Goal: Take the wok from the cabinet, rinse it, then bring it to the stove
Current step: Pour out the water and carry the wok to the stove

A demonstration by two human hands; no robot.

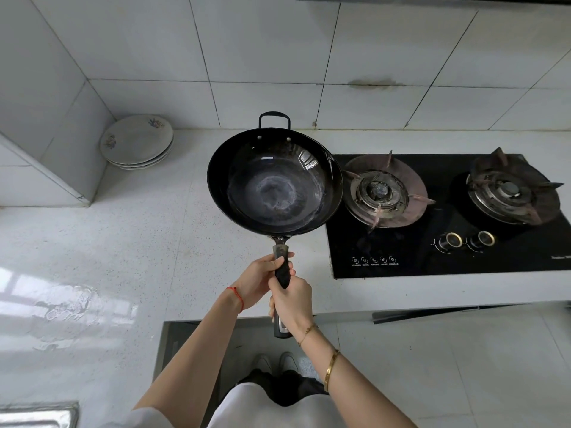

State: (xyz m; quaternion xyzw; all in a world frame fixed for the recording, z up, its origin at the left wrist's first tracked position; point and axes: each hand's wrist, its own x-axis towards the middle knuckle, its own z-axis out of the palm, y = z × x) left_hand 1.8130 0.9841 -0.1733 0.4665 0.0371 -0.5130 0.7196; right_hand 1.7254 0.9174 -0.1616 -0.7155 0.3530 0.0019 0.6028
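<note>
Stretching across the view, the pale speckled counter [129,242] carries a black glass gas stove [432,257] on its right side, with two burners: the near burner [381,191] just beside the wok and the far burner [509,189] further right. A steel sink [37,415] shows at the lower left corner, well apart from the stove. The wok [275,183] is held in the air above the counter, level, its right rim just overlapping the stove's left edge, its dark bowl showing a pale ring at the bottom. A stack of floral plates [137,140] leans in the back corner. The left hand [259,279] grips the long handle close to the bowl, and the right hand [292,299] is wrapped round it lower down; both are clamped on the wok. The last step appears to be in hand: bringing the wok to the stove. The next move likely calls for swinging it rightward, centring the bowl over the near burner's prongs and lowering it level, so it sits without rocking.
</note>
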